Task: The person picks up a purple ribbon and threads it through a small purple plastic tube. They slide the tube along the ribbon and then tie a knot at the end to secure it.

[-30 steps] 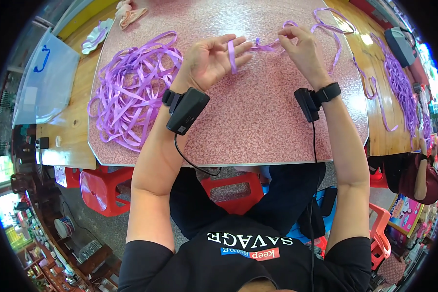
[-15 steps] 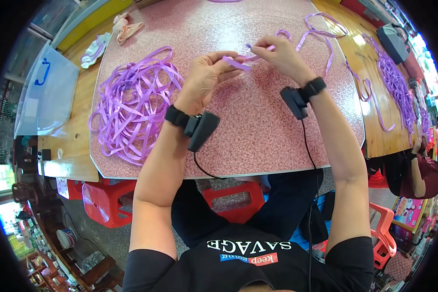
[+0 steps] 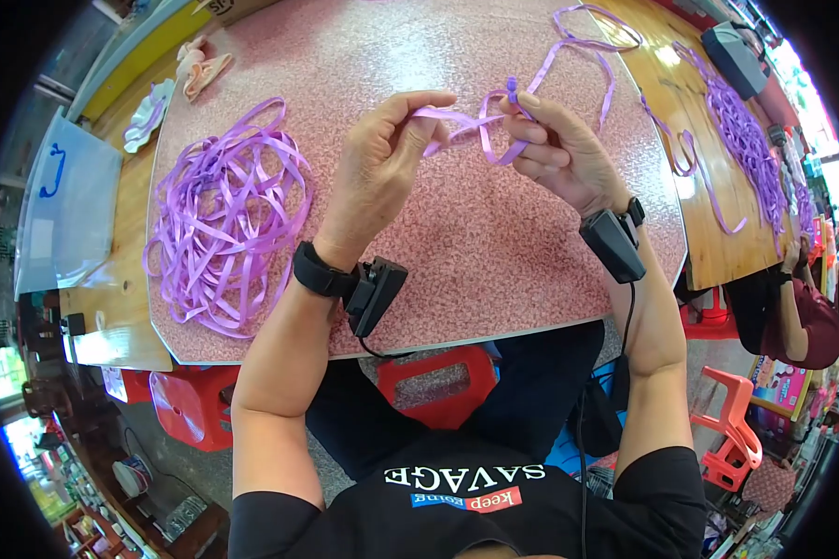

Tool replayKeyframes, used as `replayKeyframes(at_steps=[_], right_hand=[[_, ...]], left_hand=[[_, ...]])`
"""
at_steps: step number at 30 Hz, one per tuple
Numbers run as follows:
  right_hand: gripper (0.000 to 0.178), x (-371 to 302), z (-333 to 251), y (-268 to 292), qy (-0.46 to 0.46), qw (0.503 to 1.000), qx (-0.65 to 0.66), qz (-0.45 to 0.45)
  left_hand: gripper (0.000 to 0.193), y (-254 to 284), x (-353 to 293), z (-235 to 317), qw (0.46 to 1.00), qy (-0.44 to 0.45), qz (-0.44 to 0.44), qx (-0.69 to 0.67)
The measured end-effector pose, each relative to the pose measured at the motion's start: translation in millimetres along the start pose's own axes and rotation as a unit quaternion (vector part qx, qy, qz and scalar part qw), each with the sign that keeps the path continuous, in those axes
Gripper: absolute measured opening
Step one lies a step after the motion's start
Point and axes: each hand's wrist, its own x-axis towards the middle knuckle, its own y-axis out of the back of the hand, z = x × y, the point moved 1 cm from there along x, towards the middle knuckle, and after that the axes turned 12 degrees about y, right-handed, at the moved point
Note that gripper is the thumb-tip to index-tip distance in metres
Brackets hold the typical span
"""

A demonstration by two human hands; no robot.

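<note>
Above the pink speckled table (image 3: 494, 252), a purple ribbon (image 3: 487, 140) runs in loops between my two hands. My left hand (image 3: 379, 168) is closed on one part of it, thumb and fingers bent together. Between the thumb and fingers of my right hand (image 3: 569, 154) the ribbon is pinched, and a small darker purple piece (image 3: 512, 88), maybe a knot or clasp, sticks up there. Beyond my right hand a length of ribbon (image 3: 541, 67) trails to the far right of the table. Left of my left arm lies a big tangled heap of purple ribbons (image 3: 228, 219).
A pale pink cloth item (image 3: 205, 71) and a white dish-like thing (image 3: 147, 116) lie at the far left, near a translucent plastic bin (image 3: 70, 210). On the wooden table at right is another ribbon pile (image 3: 748, 140); a person (image 3: 806, 321) sits nearby. Red stools (image 3: 191, 405) stand below.
My right hand has turned palm-up and moved slightly down and right, bringing the darker piece upright. A wider ribbon loop hangs between my hands. The view has shifted a little.
</note>
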Motion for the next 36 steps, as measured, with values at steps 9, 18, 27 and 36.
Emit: replayKeyframes(at_steps=[9,18,27,36], right_hand=[[0.033,0,9,5,-0.001,1.0,0.013,-0.021],[0.033,1,15,6,-0.013,0.998,0.051,-0.036],[0.037,-1,18,-1,-0.056,0.997,0.044,0.021],[0.035,0,15,2,-0.052,0.997,0.056,0.027]], left_hand=[[0.024,-10,-8,8,0.995,0.074,-0.029,0.063],[0.046,-10,-7,-3,0.994,0.079,-0.03,0.075],[0.023,-12,-2,-16,0.969,0.198,-0.111,-0.1],[0.027,-12,-1,-9,0.972,0.211,-0.085,-0.065]])
